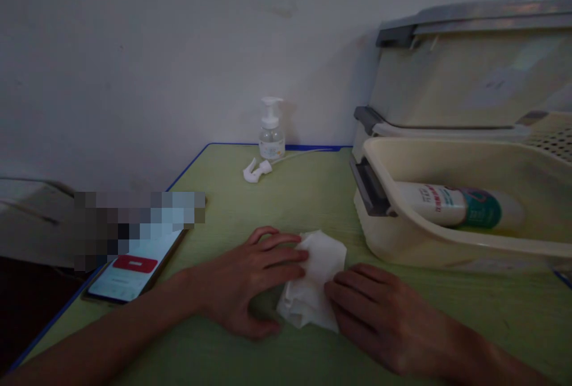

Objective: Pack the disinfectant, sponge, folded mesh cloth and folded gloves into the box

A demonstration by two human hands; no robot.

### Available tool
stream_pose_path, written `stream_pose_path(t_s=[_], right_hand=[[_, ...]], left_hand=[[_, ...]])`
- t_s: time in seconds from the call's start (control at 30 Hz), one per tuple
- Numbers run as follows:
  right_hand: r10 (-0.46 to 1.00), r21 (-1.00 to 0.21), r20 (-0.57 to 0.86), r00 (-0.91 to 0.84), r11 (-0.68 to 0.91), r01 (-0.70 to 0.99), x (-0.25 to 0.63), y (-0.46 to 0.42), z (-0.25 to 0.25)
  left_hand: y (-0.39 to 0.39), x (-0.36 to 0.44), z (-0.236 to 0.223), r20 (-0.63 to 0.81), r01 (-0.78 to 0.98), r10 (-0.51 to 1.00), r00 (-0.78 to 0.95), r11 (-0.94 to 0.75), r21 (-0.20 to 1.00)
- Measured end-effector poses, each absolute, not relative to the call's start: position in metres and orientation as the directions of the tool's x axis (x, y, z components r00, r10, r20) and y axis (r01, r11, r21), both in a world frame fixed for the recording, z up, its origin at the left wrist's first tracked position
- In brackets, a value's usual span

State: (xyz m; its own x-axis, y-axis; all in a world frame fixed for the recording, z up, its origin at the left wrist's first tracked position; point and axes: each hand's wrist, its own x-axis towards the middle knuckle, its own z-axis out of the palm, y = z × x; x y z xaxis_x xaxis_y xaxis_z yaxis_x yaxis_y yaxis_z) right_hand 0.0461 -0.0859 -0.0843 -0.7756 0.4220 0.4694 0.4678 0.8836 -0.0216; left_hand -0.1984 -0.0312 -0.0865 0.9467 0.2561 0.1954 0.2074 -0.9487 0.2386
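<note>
A folded white tissue (318,273) lies on the green tabletop between my two hands, its lower left layers loose and creased. My left hand (250,279) is open, fingers spread, with its fingertips touching the tissue's left side and the thumb apart below. At the opposite side, my right hand (379,314) has its fingers together and bent over the tissue's right edge; its thumb is hidden. Farther back, a white trigger spray head (257,170) with a thin tube lies in front of a clear pump bottle (271,139).
To the right stands a cream plastic bin (415,243) with a white and teal bottle (451,204) lying in it. Stacked lidded storage boxes (456,88) rise behind. A lit phone (129,279) rests at the table's left edge. A pale wall closes off the back.
</note>
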Motion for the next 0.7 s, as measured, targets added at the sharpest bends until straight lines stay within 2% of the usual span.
stream_pose_path(t_s=[0.1, 0.23, 0.3, 0.4, 0.6, 0.7], right_hand=[[0.501, -0.157, 0.486, -0.716, 0.856, 0.493, 0.049, -0.084, -0.086], [0.612, -0.384, 0.457, -0.646, 0.791, 0.477, 0.053, -0.081, -0.087], [0.644, -0.434, 0.431, -0.632, 0.762, 0.48, 0.053, -0.081, -0.087], [0.649, -0.384, 0.423, -0.633, 0.761, 0.523, 0.05, -0.083, -0.087], [0.607, -0.141, 0.423, -0.672, 0.777, 0.613, 0.041, -0.088, -0.086], [0.568, -0.079, 0.444, -0.693, 0.795, 0.602, 0.04, -0.088, -0.086]], left_hand=[[-0.032, -0.197, -0.089, 0.241, 0.222, 0.269, 0.933, -0.953, 0.204], [-0.035, -0.189, -0.093, 0.376, 0.259, 0.3, 0.877, -0.953, 0.156], [-0.037, -0.185, -0.096, 0.434, 0.298, 0.32, 0.842, -0.947, 0.12], [-0.04, -0.181, -0.099, 0.483, 0.336, 0.321, 0.815, -0.94, 0.06], [-0.044, -0.179, -0.104, 0.568, 0.352, 0.278, 0.775, -0.936, -0.022], [-0.045, -0.18, -0.107, 0.557, 0.337, 0.272, 0.785, -0.942, -0.015]])
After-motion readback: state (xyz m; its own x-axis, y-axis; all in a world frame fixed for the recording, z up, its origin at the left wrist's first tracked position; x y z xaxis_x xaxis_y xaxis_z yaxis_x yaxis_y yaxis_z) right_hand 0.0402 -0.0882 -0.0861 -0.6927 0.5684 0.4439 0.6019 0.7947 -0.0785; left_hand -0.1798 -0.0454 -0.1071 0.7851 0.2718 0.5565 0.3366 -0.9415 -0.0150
